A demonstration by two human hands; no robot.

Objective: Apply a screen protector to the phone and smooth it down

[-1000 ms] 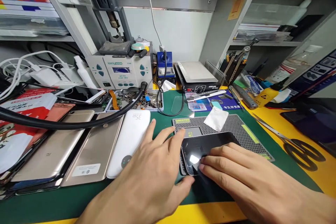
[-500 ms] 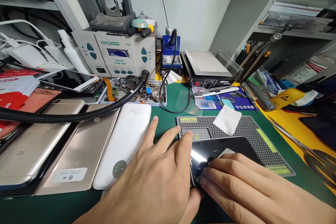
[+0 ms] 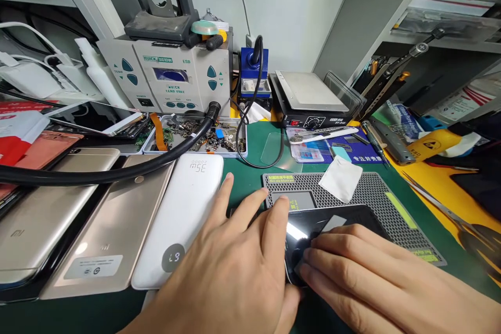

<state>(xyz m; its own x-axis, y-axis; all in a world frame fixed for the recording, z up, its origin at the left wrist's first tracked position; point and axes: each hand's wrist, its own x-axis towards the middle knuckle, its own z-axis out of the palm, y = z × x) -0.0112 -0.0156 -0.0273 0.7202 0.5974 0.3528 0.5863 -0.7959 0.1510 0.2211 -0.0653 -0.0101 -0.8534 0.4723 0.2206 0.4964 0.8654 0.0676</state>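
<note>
A black glass-faced phone (image 3: 354, 214) lies on the front of the grey perforated mat (image 3: 376, 188), with a bright reflection near its left end. My left hand (image 3: 235, 255) rests at its left edge, fingers spread and stretched forward. The left thumb is bent in near the phone's lower corner. My right hand (image 3: 364, 271) presses on the glass, its fingers together and bent. A thin grey flat piece (image 3: 333, 223) sticks out past the right knuckles; the rest of it is hidden under the fingers. A folded white wipe (image 3: 341, 178) lies on the mat behind the phone.
To the left lie a white power bank (image 3: 182, 209) and gold phone backs (image 3: 111, 219). Behind are a hot-air station (image 3: 168, 75) with a black hose (image 3: 148, 173), a parts tray (image 3: 195, 138) and a heating plate (image 3: 313, 94). Scissors (image 3: 450, 214) lie at right.
My view has shifted slightly. Digits now show on the power bank's round display. More of the grey piece shows beyond my right hand, while both hands stay at almost the same spot.
</note>
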